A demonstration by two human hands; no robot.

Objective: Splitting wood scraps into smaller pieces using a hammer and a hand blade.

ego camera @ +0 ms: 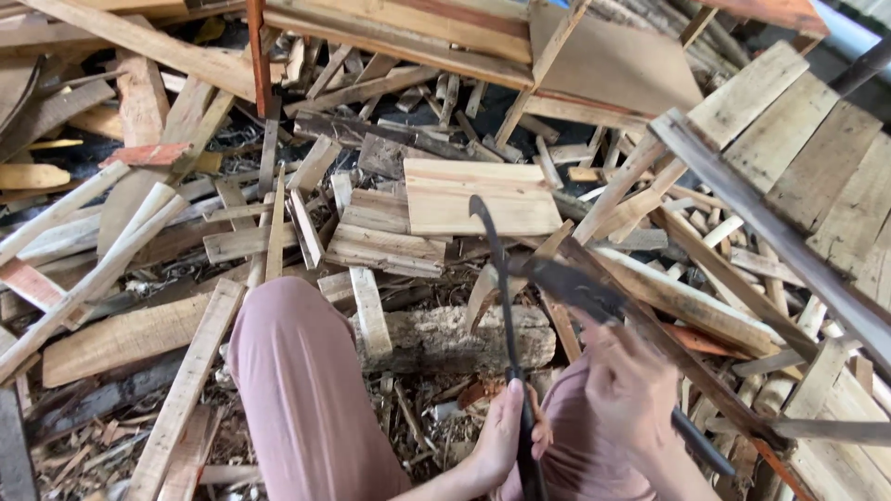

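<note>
I am crouching over a heap of scrap wood, my knees in pink trousers (297,390) low in the view. My left hand (501,436) is closed around the lower shaft of a thin dark tool with a hooked tip (497,269), which stands nearly upright. My right hand (631,390) grips a dark heavy blade (566,283); its handle sticks out toward the lower right. The two tools cross just above a short rough log block (445,339) lying in front of my knees.
Planks, slats and offcuts lie piled on all sides. A flat pale board (478,197) rests beyond the log. Long weathered boards (789,232) lean at the right, and a wooden frame (399,37) spans the top.
</note>
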